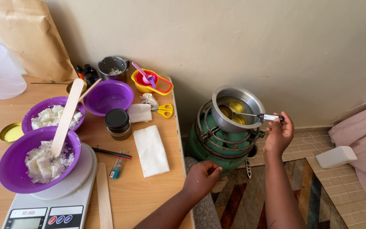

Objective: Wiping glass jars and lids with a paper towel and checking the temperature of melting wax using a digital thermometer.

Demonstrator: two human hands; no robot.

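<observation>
My right hand (pixel 278 135) holds a probe thermometer (pixel 264 116) by its head, with the thin metal stem reaching left into a steel pot (pixel 234 109). The pot sits on a green gas burner (pixel 217 142) on the floor and holds several small gold tins. My left hand (pixel 201 177) hangs curled with nothing in it by the table's right edge, just in front of the burner.
The wooden table (pixel 132 195) carries a scale (pixel 49 210) with a purple bowl (pixel 34 159) of white chunks and a wooden stick, two more purple bowls, a dark jar (pixel 117 123), folded tissue (pixel 151 150), yellow scissors (pixel 164 110), measuring cups and a lighter. A white box (pixel 336 156) lies on the floor at right.
</observation>
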